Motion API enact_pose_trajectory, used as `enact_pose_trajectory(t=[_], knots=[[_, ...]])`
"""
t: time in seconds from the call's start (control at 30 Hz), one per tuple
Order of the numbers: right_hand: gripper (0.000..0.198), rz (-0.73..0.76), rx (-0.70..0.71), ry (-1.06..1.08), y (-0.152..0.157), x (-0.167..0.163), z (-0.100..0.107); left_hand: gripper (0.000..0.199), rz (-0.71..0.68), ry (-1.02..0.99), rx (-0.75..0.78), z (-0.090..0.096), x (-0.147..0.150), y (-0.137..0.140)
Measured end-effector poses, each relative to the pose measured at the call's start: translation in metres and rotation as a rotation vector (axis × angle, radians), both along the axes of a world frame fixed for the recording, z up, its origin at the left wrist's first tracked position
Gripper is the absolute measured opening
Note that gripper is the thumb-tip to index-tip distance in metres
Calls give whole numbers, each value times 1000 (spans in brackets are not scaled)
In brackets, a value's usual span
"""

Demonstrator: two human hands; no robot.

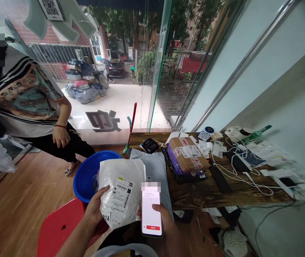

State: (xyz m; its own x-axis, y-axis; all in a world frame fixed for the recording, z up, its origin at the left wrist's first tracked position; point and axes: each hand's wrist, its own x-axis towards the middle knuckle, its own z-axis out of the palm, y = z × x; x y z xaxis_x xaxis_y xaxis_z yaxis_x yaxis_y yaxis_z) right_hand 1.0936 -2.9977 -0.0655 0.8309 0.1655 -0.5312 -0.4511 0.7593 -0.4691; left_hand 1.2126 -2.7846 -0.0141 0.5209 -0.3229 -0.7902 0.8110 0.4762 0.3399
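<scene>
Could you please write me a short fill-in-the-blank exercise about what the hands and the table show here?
1. The left hand holds a white ____ with a barcode label.
2. The right hand holds a lit ____.
3. The basin beside the table is ____ in colour.
4. The cardboard box lies on the ____.

Missing words: parcel; phone; blue; table

The phone [151, 210] top is blurred out; parcel label [120, 196] print (tiny) is unreadable.

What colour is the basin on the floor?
Blue; the basin shows best in the head view, behind the parcel.
</scene>
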Motion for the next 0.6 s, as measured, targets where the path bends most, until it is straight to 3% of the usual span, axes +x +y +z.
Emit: enact_pose_trajectory(t=[0.23, 0.43, 0.5, 0.6], knots=[[63, -62, -119, 28, -20, 1, 4, 23, -113, -48, -49, -20, 0, -26], [70, -260, -260, 212, -64, 3, -24, 24, -163, -199, -6, -62, -1, -66], [70, -315, -248, 243, -79, 5, -29, 22, -175, -166, 1, -79, -4, -64], [73, -326, -168, 170, -90, 5, -22, 13, -105, -115, -60, -97, -18, -41]])
